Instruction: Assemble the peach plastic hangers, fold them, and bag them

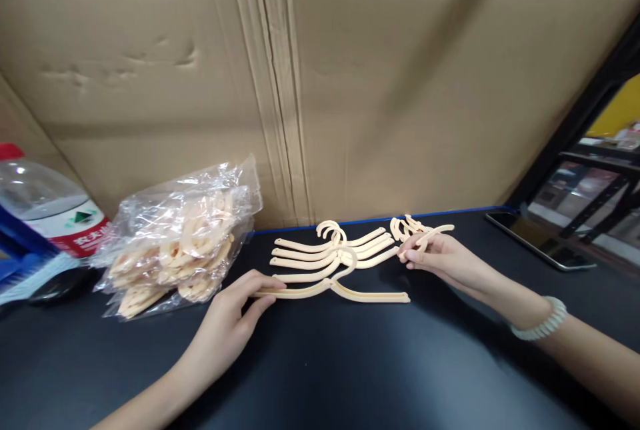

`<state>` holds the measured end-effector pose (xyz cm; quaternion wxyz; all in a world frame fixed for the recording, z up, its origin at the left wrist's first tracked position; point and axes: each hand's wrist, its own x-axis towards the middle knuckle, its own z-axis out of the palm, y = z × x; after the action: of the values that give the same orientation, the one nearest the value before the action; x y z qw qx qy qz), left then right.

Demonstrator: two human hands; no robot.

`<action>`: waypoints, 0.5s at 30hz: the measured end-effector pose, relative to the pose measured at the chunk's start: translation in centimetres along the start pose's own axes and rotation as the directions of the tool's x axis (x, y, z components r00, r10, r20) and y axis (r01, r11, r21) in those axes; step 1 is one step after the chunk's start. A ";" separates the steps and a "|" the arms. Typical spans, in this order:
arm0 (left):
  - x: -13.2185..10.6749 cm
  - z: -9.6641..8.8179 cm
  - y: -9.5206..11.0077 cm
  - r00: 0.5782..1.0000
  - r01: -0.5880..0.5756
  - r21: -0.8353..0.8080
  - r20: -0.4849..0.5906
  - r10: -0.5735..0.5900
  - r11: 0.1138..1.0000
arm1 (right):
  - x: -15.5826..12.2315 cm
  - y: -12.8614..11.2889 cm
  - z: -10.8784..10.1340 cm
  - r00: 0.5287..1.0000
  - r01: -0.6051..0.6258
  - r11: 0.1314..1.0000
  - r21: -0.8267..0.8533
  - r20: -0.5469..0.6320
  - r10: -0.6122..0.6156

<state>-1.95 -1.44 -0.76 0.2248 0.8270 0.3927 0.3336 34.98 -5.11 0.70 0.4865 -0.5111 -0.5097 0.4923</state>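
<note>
Cream plastic clothes hangers (pixel 303 256) lie spread open in a row on the black table, their hooks bunched toward the back. Nearest me is an unfolded hanger (pixel 373 296); my left hand (pixel 237 303) pinches its left end between thumb and fingers. To the right of the row, my right hand (pixel 453 262) is closed on a cream folding hanger (pixel 441 229), whose shape is partly covered by the fingers. Just behind that hand lie more cream hanger pieces (pixel 396 229) with curved hooks, partly hidden.
A clear plastic bag (pixel 195 230) filled with cream hangers sits at the left. Beyond it stand a red-capped bottle (pixel 45 197) and a pale blue brush-like thing (pixel 40 277). A phone-like dark slab (pixel 540 240) lies at right. Cardboard (pixel 400 83) walls off the back.
</note>
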 end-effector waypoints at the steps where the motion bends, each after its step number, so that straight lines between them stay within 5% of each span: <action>1: 0.0 0.0 -0.1 1.000 0.018 -0.005 -0.002 -0.018 1.000 | -0.1 -0.1 -0.1 0.999 -0.039 0.999 0.031 0.032 0.038; 8: 0.1 -0.2 0.7 0.994 0.111 -0.009 0.026 -0.110 0.994 | -0.6 -0.1 -0.5 0.935 -0.257 0.950 0.176 0.295 0.198; 15: 0.0 -0.2 1.0 0.992 0.128 -0.063 0.006 -0.127 0.990 | -1.0 0.2 0.7 0.915 -0.317 0.901 0.297 0.347 0.208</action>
<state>-1.63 -1.99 -0.01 0.2720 0.7930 0.4338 0.3301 34.32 -6.10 0.48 0.4119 -0.3993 -0.4096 0.7093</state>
